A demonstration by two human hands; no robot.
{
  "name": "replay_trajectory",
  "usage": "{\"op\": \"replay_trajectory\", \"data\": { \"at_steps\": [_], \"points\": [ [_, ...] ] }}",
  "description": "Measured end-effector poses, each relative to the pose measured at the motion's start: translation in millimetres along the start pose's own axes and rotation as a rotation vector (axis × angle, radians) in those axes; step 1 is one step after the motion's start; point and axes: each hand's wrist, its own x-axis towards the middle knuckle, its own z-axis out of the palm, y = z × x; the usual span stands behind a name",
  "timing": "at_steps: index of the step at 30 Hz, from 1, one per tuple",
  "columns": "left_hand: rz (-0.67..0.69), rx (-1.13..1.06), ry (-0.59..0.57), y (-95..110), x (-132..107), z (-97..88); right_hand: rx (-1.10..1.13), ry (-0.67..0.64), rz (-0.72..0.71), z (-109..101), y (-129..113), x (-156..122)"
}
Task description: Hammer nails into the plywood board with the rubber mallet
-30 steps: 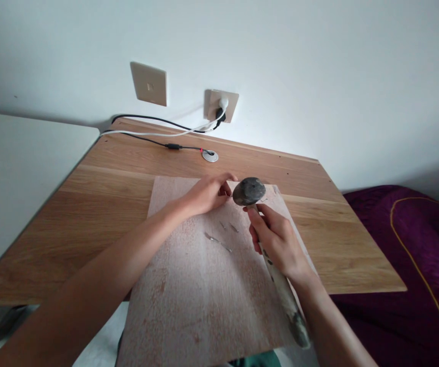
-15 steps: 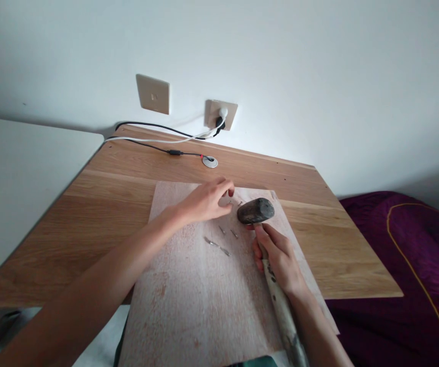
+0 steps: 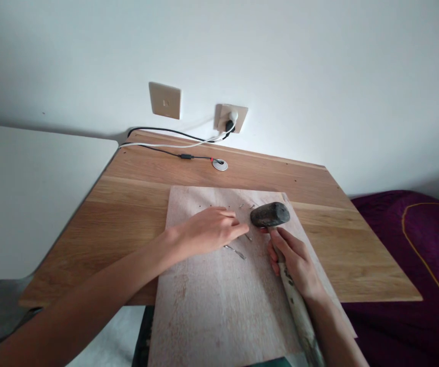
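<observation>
My right hand (image 3: 294, 257) is wrapped round the handle of a mallet (image 3: 270, 214), just below its dark, worn head. The mallet's pale, chipped handle runs back toward me along my forearm. My left hand (image 3: 219, 229) is low over the pale wooden board (image 3: 204, 306), fingers curled down and drawn together; the fingertips and anything between them are hidden. Just beyond its fingers lies a small nail (image 3: 248, 237). A thin double-ended metal piece (image 3: 236, 251) is partly covered by the hand. Two short nails stand near the far edge, one a nail (image 3: 241, 206) left of the mallet head.
The board rests on a wooden desk (image 3: 128, 204) and overhangs its front edge. Black and white cables (image 3: 173, 145) run to a wall socket (image 3: 230, 118). A white panel (image 3: 44, 204) stands at left. Purple fabric (image 3: 395, 229) lies at right.
My left hand has come down and toward me from above the far part of the board, over the loose nails, its fingers closing. The mallet stays in my right hand; the view shifts slightly.
</observation>
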Motion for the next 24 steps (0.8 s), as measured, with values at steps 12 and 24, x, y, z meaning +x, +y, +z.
{"op": "replay_trajectory", "data": {
  "at_steps": [12, 24],
  "points": [
    [-0.040, -0.128, -0.025, -13.9, 2.7, 4.1, -0.014, -0.008, -0.011, 0.2, 1.2, 0.2],
    [-0.045, 0.000, -0.127, -6.0, 14.7, -8.2, 0.006, -0.007, -0.016, -0.1, 4.1, 1.4]
  ]
}}
